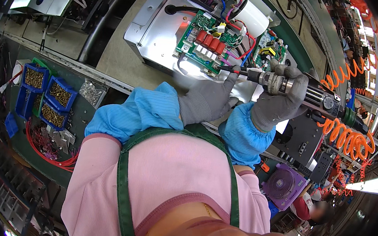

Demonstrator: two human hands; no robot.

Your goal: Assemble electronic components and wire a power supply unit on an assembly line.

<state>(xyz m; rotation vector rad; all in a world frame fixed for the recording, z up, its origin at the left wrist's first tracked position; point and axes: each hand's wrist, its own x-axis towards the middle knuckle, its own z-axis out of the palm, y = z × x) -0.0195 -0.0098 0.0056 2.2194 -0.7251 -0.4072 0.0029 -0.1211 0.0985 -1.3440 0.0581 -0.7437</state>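
My right hand (280, 99), in a grey glove, is wrapped round a power screwdriver (312, 94) that lies nearly level. Its thin bit (226, 68) points left, with the tip at the lower right corner of a green circuit board (200, 44). My left hand (206, 100), also gloved, is at the bit, a raised finger against its red part; the thumb is hidden. Red cylindrical parts (210, 41) and white blocks stand on the board. Under it is a shiny metal chassis (153, 41). A black cable end (181, 62) bends at the board's lower left.
Blue bins (58, 94) of brass-coloured screws stand at left, beside a bag of small metal parts (92, 93) and red wires (42, 149). Orange coiled hoses (348, 138) hang at right. A purple fan (284, 186) and another person (305, 206) are at lower right.
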